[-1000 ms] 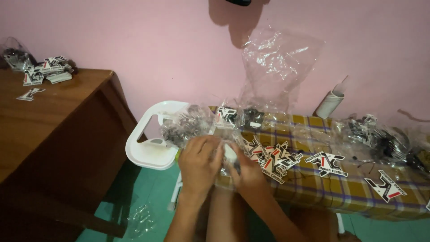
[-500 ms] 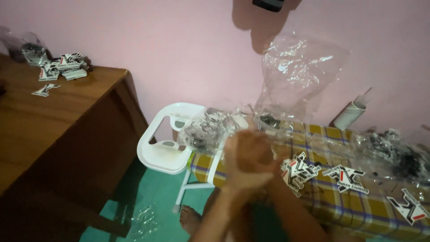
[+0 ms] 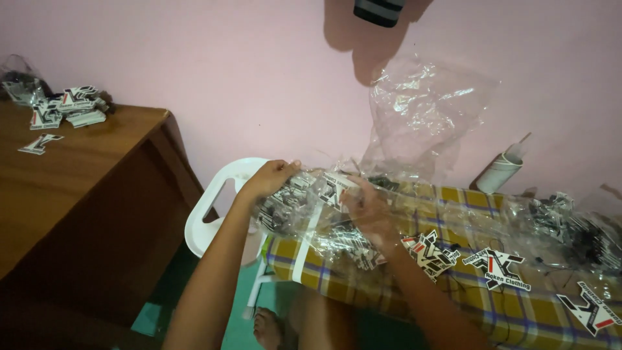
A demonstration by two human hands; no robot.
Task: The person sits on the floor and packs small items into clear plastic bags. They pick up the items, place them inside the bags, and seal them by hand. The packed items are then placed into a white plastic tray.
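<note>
My left hand reaches forward and grips the top edge of a clear plastic bag filled with black, white and red die-cut stickers. My right hand rests on the same bag from the right, fingers curled into the plastic and partly blurred. The bag lies at the left end of a yellow checked cloth, next to a white plastic chair. Loose stickers lie on the cloth to the right of my hands.
A wooden desk stands at the left with a pile of stickers at its back corner. A large empty clear bag rises against the pink wall. A white roll leans there; more bagged stickers lie far right.
The hands were clasped together in front of the cloth half a second ago. Now they have spread apart and reached forward onto the bag of stickers. The camera view has shifted slightly.
</note>
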